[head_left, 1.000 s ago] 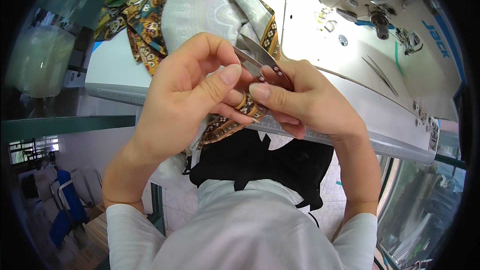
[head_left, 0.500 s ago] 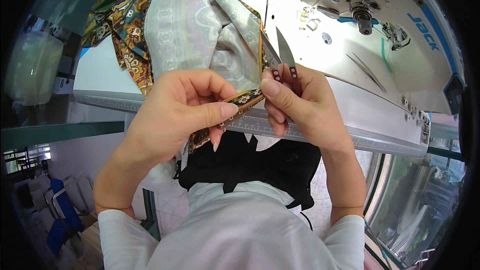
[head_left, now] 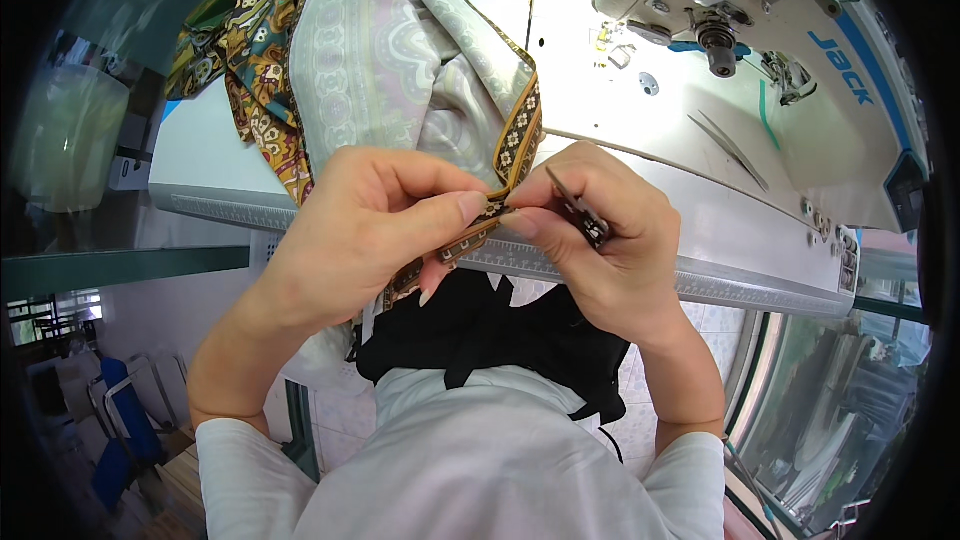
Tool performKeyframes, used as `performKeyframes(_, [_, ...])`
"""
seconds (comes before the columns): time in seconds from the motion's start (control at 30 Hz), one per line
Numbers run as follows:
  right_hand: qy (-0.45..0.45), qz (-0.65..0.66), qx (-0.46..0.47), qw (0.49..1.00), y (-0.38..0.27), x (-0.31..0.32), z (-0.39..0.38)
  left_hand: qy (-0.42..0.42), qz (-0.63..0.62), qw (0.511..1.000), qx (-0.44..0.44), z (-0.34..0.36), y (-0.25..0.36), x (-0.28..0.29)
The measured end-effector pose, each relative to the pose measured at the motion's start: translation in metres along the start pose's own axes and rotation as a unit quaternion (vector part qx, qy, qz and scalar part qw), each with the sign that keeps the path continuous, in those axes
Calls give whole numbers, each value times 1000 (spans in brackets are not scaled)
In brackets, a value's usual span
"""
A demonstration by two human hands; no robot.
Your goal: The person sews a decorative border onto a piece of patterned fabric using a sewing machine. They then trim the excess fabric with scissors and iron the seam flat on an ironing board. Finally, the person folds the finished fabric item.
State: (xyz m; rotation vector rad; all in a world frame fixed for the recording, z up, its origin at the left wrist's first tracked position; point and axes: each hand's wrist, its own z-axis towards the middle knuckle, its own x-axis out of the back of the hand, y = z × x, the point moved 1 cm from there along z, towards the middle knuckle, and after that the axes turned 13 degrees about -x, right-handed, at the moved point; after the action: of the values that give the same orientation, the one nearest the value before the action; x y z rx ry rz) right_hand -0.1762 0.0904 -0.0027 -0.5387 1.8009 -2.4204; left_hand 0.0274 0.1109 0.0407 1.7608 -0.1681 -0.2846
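A pale printed fabric [head_left: 350,70] lies bunched over the front of the white table, edged by a dark brown and gold flowered border [head_left: 518,135]. My left hand [head_left: 370,230] pinches this border between thumb and forefinger near the table's front edge. Close beside it, my right hand [head_left: 625,240] pinches the border too, its fingertips almost meeting the left ones. Tucked in the right palm are small dark-handled scissors [head_left: 582,212], their blades mostly hidden by the fingers. Below the left hand a strip of the border hangs toward my lap.
A white and blue sewing machine [head_left: 775,15] stands at the right, with metal tweezers [head_left: 730,150] on its bed. Multicoloured printed cloth [head_left: 265,75] hangs over the table's left side. A ruler strip [head_left: 225,208] runs along the front edge; black cloth [head_left: 500,335] covers my lap.
The scissors have swung from pointing up, blades spread, to lying back in my right hand. Its fingertips have moved in toward my left ones at the border, which now shows a turned corner.
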Motion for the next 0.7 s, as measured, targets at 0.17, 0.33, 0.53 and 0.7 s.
performKeyframes(0.17, [10, -76, 14, 997, -2, 1, 2, -10, 49, 999, -13, 2, 2, -5])
performKeyframes(0.33, [6, -41, -24, 999, 2, 1, 0, -6, 62, 998, 3, 3, 2, -4])
performKeyframes(0.53, [1, -65, 5, 998, 5, 22, -1, -1, 6, 1000, 15, 5, 0, 1])
performKeyframes(0.7, [-2, -246, 96, 964, 10, 24, -5, -12, -25, 999, 15, 8, -3, 5])
